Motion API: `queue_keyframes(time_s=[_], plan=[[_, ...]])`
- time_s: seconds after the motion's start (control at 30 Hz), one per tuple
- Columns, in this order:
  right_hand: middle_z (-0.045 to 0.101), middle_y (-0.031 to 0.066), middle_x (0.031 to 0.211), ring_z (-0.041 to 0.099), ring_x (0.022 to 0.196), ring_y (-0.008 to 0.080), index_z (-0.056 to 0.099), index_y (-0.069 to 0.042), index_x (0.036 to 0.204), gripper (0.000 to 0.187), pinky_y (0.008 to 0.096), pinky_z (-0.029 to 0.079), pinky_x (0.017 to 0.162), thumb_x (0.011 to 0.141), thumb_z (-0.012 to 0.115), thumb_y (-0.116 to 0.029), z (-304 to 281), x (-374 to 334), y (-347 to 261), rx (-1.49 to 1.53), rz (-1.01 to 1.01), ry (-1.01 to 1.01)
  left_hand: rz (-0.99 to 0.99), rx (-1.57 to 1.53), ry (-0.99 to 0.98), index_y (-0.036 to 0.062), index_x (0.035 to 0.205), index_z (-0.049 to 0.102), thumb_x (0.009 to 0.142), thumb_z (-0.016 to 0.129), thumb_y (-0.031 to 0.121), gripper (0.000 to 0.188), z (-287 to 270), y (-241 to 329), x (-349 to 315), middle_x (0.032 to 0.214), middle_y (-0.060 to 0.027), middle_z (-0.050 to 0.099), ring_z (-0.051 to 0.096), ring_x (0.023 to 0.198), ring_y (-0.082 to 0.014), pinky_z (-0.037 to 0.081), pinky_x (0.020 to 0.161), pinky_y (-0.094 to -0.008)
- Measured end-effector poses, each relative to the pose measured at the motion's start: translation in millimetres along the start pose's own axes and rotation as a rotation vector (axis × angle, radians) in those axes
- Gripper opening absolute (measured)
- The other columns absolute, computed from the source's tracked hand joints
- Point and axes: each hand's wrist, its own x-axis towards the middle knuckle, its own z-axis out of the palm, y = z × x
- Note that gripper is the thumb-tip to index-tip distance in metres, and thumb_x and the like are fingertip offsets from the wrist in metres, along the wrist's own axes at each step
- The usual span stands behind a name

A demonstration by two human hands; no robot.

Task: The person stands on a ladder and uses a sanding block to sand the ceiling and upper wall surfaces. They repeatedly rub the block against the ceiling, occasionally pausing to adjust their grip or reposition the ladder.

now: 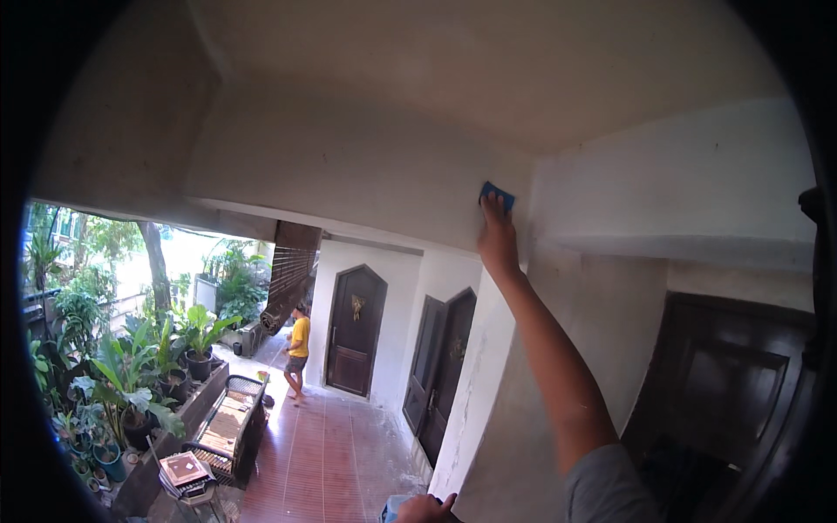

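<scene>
My right arm reaches high up, and my right hand [497, 231] presses a flat blue pad [498, 193] against the upper wall [392, 166], close to the corner under the ceiling. The fingers lie over the pad; whether it is a sponge or sanding sheet I cannot tell. At the bottom edge my left hand [424, 508] shows only in part, its fingers closed around something dark that is mostly hidden. Beside it is a pale blue and white thing [394, 506], cut off by the picture's edge.
Below lies a red tiled floor [318, 453]. A person in a yellow shirt [299, 338] stands near a dark pointed door [356, 327]. A bench [228, 418], a stool [187, 479] and potted plants [122, 375] line the left; a dark door [732, 375] is at right.
</scene>
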Motion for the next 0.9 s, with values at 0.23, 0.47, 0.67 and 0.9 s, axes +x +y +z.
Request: queue_keyframes(time_s=[0.23,0.47,0.67,0.9], plan=[[0.043,0.024,0.142,0.036,0.135,0.0393,0.047,0.002,0.131,0.045,0.052,0.03,0.111,0.087,0.047,0.007,-10.0,6.3,10.1,-0.006,0.019,0.0,0.007,-0.008,0.023,0.0015,0.091,0.072,0.091,0.039,0.065,0.071,2.4,-1.5,0.4,0.078,-0.0214,0.068,0.065,0.073,-0.0403,0.052,0.073,-0.0475],[0.044,0.0236,0.141,0.036,0.135,0.0383,0.047,0.002,0.131,0.046,0.0517,0.03,0.111,0.085,0.048,0.008,-7.9,-3.0,16.1,0.003,0.008,0.071,0.019,-0.027,0.041,0.0024,0.09,0.072,0.09,0.041,0.064,0.069,9.8,-9.9,-0.6,0.076,-0.0203,0.068,0.065,0.069,-0.0397,0.052,0.071,-0.0472],[0.045,0.0244,0.14,0.038,0.134,0.0388,0.048,0.003,0.13,0.047,0.0502,0.032,0.11,0.083,0.047,0.011,-13.9,-8.6,18.5,-0.093,0.029,-0.082,0.051,-0.06,0.06,0.0032,0.09,0.073,0.09,0.043,0.063,0.067,31.0,-27.1,3.6,0.074,-0.0194,0.068,0.065,0.066,-0.0393,0.053,0.069,-0.0469],[0.045,0.0231,0.14,0.038,0.134,0.0373,0.049,0.002,0.13,0.047,0.0512,0.03,0.112,0.084,0.047,0.011,-21.4,-21.6,12.2,-0.026,0.036,-0.037,0.016,-0.083,0.116,0.004,0.067,0.073,0.09,0.042,0.064,0.071,35.3,-26.9,-0.1,0.072,-0.0198,0.068,0.063,0.059,-0.039,0.054,0.067,-0.0451]])
